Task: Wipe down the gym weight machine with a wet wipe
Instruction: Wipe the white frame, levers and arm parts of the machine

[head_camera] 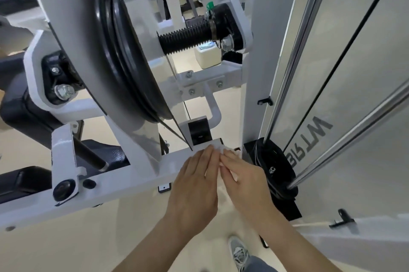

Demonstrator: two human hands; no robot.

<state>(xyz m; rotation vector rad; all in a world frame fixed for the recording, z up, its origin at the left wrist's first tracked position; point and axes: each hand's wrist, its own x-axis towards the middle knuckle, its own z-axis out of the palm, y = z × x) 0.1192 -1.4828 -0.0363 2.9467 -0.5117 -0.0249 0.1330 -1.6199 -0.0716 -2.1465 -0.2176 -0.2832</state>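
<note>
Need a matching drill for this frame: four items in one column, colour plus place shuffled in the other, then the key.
Items
1. wipe
2. pulley
3. shoe
4. guide rods

Colour and place
A. chrome, slanting down the right side
B. grey, lowest in view
C. black, upper left of centre
D. white, between left hand and right hand

Pairs: 1-D, 2-C, 3-B, 4-A
</note>
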